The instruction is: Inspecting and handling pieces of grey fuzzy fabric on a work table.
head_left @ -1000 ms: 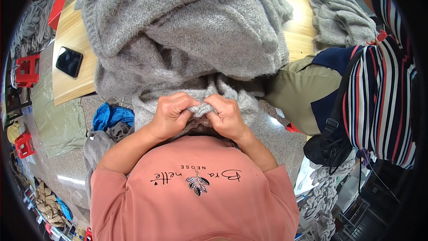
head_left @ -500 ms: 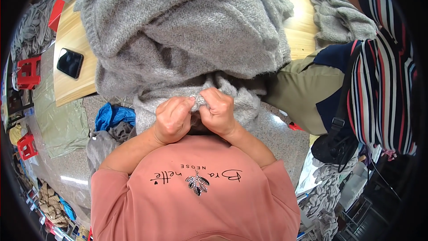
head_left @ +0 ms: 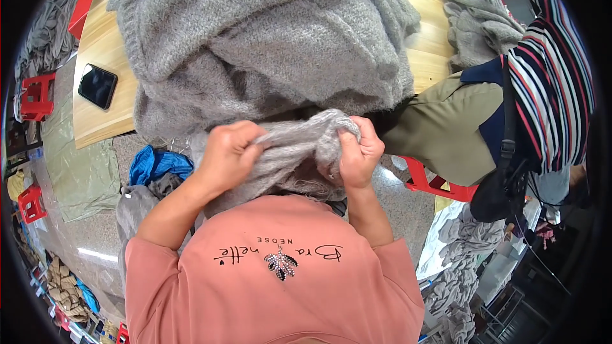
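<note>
A pale wooden table [head_left: 105,121] stood at twelve o'clock from the person, bearing a big heap of grey knitwear [head_left: 274,44]. Toward three o'clock, just beside the heap, stood a co-worker in a striped top [head_left: 548,102]. The grey knit piece [head_left: 287,146] lay between the heap and the person's chest, near the table's six o'clock edge; whether it joined the heap was hidden. Its loose, fuzzy stitches could, I judged, have stretched or snagged if the hands had pulled too hard, and the curled end could have slipped from a light pinch. The stretched part's long axis ran roughly nine to three o'clock, its thick, curled end pointing to three. The hands were apart: the left hand [head_left: 229,158] was clamped on the nine o'clock side, the right hand [head_left: 362,156] gripped the curl, thumb uppermost. A dark phone [head_left: 97,86] lay near ten o'clock.
</note>
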Motion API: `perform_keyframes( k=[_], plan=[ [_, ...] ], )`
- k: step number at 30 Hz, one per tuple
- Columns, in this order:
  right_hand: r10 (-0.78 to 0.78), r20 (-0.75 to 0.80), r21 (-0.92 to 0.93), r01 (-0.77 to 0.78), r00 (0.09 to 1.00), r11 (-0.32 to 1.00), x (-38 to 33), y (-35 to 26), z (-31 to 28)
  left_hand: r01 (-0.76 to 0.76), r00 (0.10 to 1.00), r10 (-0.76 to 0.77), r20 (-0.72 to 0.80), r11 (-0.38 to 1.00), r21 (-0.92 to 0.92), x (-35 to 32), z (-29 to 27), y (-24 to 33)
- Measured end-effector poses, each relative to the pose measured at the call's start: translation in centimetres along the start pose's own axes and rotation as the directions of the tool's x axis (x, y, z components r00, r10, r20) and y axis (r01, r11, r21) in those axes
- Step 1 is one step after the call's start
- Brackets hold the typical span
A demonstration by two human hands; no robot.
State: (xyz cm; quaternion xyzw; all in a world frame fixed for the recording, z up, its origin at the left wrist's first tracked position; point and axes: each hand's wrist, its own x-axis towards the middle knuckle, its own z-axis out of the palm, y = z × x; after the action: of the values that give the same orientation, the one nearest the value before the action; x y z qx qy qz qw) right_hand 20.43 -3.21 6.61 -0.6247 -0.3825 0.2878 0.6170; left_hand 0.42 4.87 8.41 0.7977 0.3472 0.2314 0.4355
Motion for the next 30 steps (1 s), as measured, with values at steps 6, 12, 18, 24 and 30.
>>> perform_keyframes(
  k=[6,12,18,24,30],
  plan=[
    [-0.247,0.453,-0.496,0.472,0.857,0.729,0.6,-2.3,-0.4,0.216,0.976,-0.198,0.088,0.925,-0.313,0.5,-0.4,0.1],
    [-0.269,0.567,-0.159,0.425,0.778,0.891,0.9,-1.6,2.0,0.297,0.953,-0.242,0.182,0.859,-0.416,0.5,-0.2,0.3],
    [0.279,0.496,0.055,-0.35,0.822,0.935,-0.2,-1.2,1.7,0.411,0.912,-0.297,0.284,0.66,-0.629,1.3,0.6,0.2],
    [-0.088,0.484,-0.056,0.131,0.871,0.99,-0.3,-0.7,2.3,0.353,0.934,-0.251,0.253,0.75,-0.559,1.2,1.8,0.0],
    [0.008,0.454,-0.071,0.027,0.891,0.997,-0.7,-0.1,2.7,0.208,0.978,-0.193,0.076,0.914,-0.349,1.3,1.8,-0.8]
  ],
)
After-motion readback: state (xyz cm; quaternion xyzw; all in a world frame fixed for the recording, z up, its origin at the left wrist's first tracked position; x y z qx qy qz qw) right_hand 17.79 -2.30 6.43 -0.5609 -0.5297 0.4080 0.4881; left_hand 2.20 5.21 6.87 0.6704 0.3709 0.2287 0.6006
